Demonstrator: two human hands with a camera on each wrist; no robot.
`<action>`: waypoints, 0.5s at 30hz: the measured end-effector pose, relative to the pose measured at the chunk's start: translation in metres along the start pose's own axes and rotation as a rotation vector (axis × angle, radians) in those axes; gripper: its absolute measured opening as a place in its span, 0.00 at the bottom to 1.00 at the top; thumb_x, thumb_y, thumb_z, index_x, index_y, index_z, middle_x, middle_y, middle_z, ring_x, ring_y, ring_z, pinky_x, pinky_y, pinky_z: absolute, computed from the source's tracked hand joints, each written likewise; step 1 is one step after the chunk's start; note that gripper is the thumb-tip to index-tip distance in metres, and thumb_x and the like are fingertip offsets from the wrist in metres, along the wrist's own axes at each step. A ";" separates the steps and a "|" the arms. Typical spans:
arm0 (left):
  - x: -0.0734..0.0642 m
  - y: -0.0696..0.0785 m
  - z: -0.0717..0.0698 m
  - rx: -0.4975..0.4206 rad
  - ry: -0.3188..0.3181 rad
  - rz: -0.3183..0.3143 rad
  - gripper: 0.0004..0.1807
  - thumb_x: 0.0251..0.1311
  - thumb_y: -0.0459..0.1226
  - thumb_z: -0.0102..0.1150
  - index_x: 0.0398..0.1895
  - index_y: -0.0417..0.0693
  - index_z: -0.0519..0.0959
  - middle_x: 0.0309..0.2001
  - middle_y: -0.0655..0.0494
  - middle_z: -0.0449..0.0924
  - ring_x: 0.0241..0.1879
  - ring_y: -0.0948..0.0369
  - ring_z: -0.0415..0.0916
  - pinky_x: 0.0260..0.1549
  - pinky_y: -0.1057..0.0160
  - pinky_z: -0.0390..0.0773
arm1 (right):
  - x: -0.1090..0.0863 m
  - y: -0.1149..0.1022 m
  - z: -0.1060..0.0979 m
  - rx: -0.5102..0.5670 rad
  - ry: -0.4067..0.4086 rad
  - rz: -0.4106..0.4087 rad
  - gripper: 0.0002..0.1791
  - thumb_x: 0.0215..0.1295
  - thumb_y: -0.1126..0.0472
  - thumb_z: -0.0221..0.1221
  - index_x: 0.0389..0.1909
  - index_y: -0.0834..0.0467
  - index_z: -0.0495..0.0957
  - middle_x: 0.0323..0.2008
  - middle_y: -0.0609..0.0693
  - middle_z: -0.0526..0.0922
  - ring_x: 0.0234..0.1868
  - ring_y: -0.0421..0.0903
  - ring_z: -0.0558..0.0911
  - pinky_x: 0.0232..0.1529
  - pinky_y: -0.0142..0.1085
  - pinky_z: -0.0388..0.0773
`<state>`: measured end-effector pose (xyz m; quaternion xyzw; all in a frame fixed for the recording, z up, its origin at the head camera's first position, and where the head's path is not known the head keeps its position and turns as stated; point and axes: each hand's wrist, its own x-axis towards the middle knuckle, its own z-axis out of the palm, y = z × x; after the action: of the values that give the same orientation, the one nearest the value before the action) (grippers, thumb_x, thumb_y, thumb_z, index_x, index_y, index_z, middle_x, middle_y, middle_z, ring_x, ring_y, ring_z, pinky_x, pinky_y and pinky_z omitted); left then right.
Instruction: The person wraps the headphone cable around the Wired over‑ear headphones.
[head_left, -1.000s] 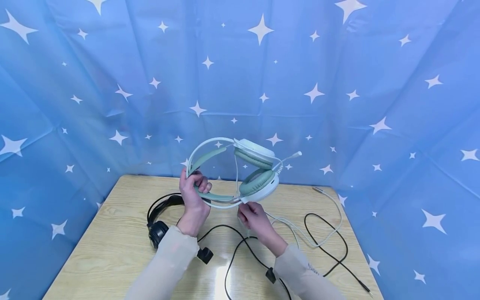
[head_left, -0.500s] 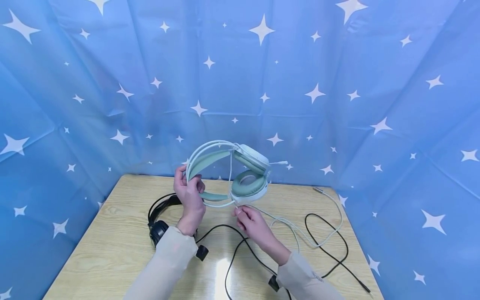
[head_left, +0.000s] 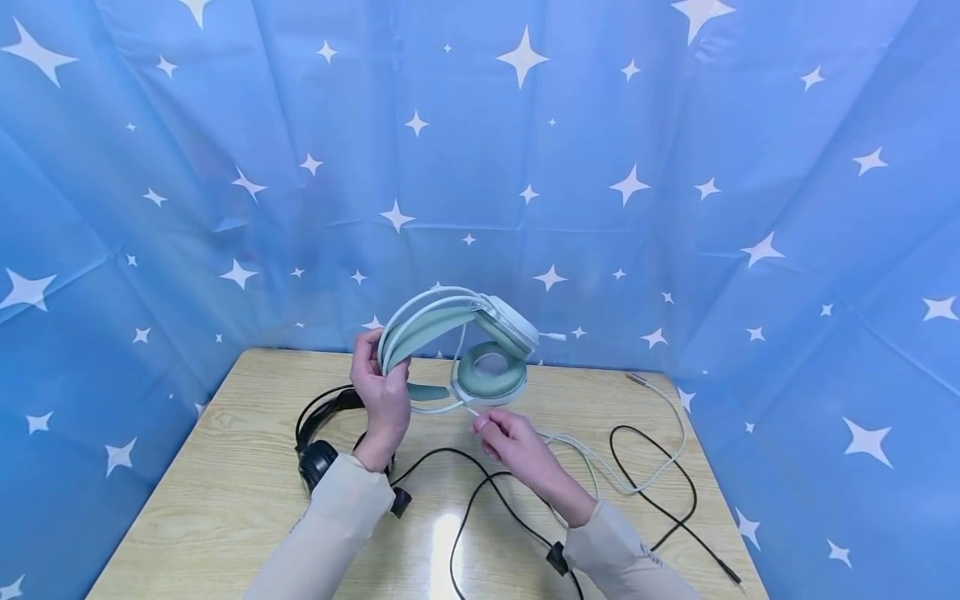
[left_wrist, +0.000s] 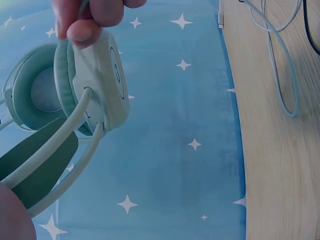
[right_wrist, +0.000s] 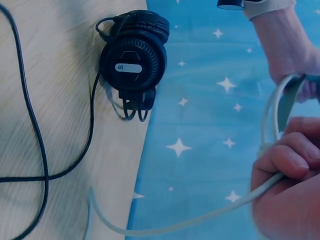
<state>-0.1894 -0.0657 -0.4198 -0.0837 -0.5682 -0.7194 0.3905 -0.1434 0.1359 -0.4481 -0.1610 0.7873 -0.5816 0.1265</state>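
In the head view a white and mint-green headset (head_left: 480, 387) is held up over the back of the table. My left hand (head_left: 381, 398) grips its headband, and the ear cups point to the right. A thin microphone boom (head_left: 553, 337) sticks out past the upper cup. Just below the lower cup, my right hand (head_left: 521, 446) pinches the headset's pale cable (right_wrist: 200, 218), which hangs in a curve from the fingers in the right wrist view. The left wrist view shows the ear cup's outer shell (left_wrist: 107, 82) close up, with fingers of the right hand overlapping it.
A black headset (head_left: 318, 463) lies on the wooden table (head_left: 202, 500) at left, partly behind the left forearm. Its black cable (head_left: 457, 542) loops across the front. More pale cable (head_left: 678, 433) and a black cable (head_left: 693, 500) with a plug lie at right. A blue starred curtain (head_left: 480, 150) surrounds the table.
The pale headset has shifted left and turned, so more of the headband's inner pad shows and the microphone boom sits lower. The right hand stays near the lower cup, pinching the cable.
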 end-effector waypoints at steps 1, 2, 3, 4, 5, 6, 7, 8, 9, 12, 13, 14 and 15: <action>-0.001 0.000 0.000 0.021 -0.008 0.011 0.13 0.57 0.19 0.53 0.47 0.28 0.73 0.25 0.60 0.71 0.21 0.65 0.66 0.24 0.70 0.68 | 0.000 0.000 0.000 -0.015 -0.012 -0.010 0.16 0.82 0.57 0.48 0.45 0.63 0.80 0.20 0.46 0.68 0.18 0.38 0.63 0.20 0.30 0.60; -0.001 0.000 0.001 0.043 -0.015 0.023 0.13 0.57 0.19 0.54 0.47 0.28 0.74 0.27 0.61 0.72 0.22 0.66 0.66 0.25 0.70 0.68 | 0.000 -0.001 0.000 -0.033 -0.023 -0.019 0.16 0.82 0.56 0.48 0.45 0.63 0.81 0.20 0.46 0.68 0.19 0.38 0.63 0.20 0.30 0.61; -0.002 0.000 0.001 0.061 -0.021 0.035 0.13 0.57 0.19 0.55 0.47 0.28 0.74 0.28 0.61 0.72 0.23 0.66 0.66 0.25 0.70 0.69 | -0.001 -0.002 -0.001 -0.045 -0.034 -0.027 0.17 0.82 0.55 0.48 0.45 0.62 0.81 0.20 0.45 0.68 0.19 0.38 0.64 0.21 0.30 0.62; -0.002 0.000 0.000 0.079 -0.028 0.046 0.13 0.57 0.19 0.55 0.47 0.28 0.75 0.28 0.61 0.72 0.23 0.66 0.66 0.26 0.71 0.69 | -0.001 -0.003 -0.002 -0.058 -0.040 -0.031 0.17 0.82 0.55 0.48 0.45 0.61 0.81 0.20 0.45 0.68 0.19 0.38 0.64 0.21 0.30 0.62; -0.003 -0.001 0.000 0.102 -0.034 0.062 0.13 0.57 0.19 0.56 0.46 0.29 0.75 0.29 0.60 0.73 0.24 0.67 0.67 0.27 0.71 0.69 | -0.002 -0.004 -0.003 -0.065 -0.043 -0.033 0.17 0.82 0.54 0.48 0.45 0.61 0.82 0.20 0.45 0.68 0.19 0.38 0.64 0.21 0.30 0.62; -0.003 -0.001 -0.001 0.119 -0.042 0.079 0.14 0.56 0.18 0.56 0.46 0.30 0.76 0.29 0.59 0.73 0.24 0.67 0.67 0.27 0.71 0.69 | -0.002 -0.005 -0.005 -0.072 -0.039 -0.032 0.18 0.83 0.53 0.48 0.45 0.60 0.82 0.20 0.45 0.68 0.19 0.38 0.64 0.21 0.30 0.62; -0.003 -0.002 -0.002 0.140 -0.050 0.101 0.14 0.55 0.19 0.56 0.46 0.30 0.76 0.28 0.57 0.73 0.24 0.66 0.67 0.27 0.71 0.68 | -0.003 -0.006 -0.008 -0.070 -0.036 -0.034 0.18 0.83 0.54 0.48 0.44 0.61 0.82 0.20 0.45 0.68 0.19 0.38 0.64 0.21 0.30 0.62; -0.002 -0.002 -0.002 0.155 -0.056 0.124 0.14 0.55 0.19 0.56 0.46 0.31 0.77 0.28 0.55 0.74 0.25 0.66 0.67 0.28 0.70 0.68 | -0.004 -0.007 -0.011 -0.068 -0.030 -0.037 0.18 0.82 0.54 0.48 0.44 0.61 0.82 0.20 0.45 0.68 0.19 0.38 0.64 0.22 0.31 0.63; -0.002 -0.002 -0.003 0.171 -0.065 0.145 0.15 0.53 0.19 0.57 0.46 0.32 0.77 0.29 0.52 0.75 0.26 0.65 0.68 0.29 0.70 0.69 | -0.004 -0.008 -0.014 -0.060 -0.026 -0.045 0.18 0.82 0.55 0.48 0.44 0.61 0.82 0.20 0.45 0.68 0.19 0.38 0.64 0.23 0.31 0.63; -0.001 -0.004 -0.007 0.237 -0.091 0.203 0.17 0.49 0.20 0.59 0.45 0.34 0.79 0.30 0.44 0.80 0.27 0.62 0.71 0.32 0.68 0.70 | -0.006 -0.011 -0.022 -0.035 -0.016 -0.068 0.16 0.82 0.56 0.48 0.43 0.62 0.82 0.19 0.45 0.67 0.20 0.39 0.64 0.25 0.31 0.64; -0.001 -0.004 -0.007 0.260 -0.099 0.217 0.18 0.47 0.21 0.60 0.44 0.34 0.79 0.31 0.43 0.81 0.28 0.61 0.71 0.32 0.68 0.70 | -0.007 -0.012 -0.025 -0.027 -0.015 -0.073 0.16 0.82 0.57 0.48 0.43 0.61 0.82 0.19 0.45 0.66 0.20 0.39 0.64 0.26 0.31 0.65; -0.001 -0.005 -0.008 0.282 -0.106 0.226 0.18 0.46 0.21 0.61 0.44 0.35 0.80 0.31 0.42 0.81 0.28 0.60 0.72 0.32 0.68 0.70 | -0.007 -0.012 -0.027 -0.022 -0.015 -0.075 0.16 0.82 0.57 0.48 0.43 0.61 0.82 0.19 0.45 0.66 0.20 0.39 0.64 0.27 0.32 0.65; -0.002 -0.007 -0.009 0.301 -0.112 0.231 0.18 0.45 0.21 0.61 0.44 0.35 0.80 0.31 0.42 0.82 0.27 0.59 0.72 0.32 0.68 0.70 | -0.007 -0.013 -0.029 -0.014 -0.018 -0.077 0.16 0.82 0.57 0.48 0.43 0.61 0.82 0.19 0.45 0.65 0.20 0.40 0.63 0.27 0.32 0.64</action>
<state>-0.1895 -0.0727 -0.4291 -0.1289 -0.6767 -0.5710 0.4465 -0.1466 0.1603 -0.4270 -0.1972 0.7833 -0.5791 0.1101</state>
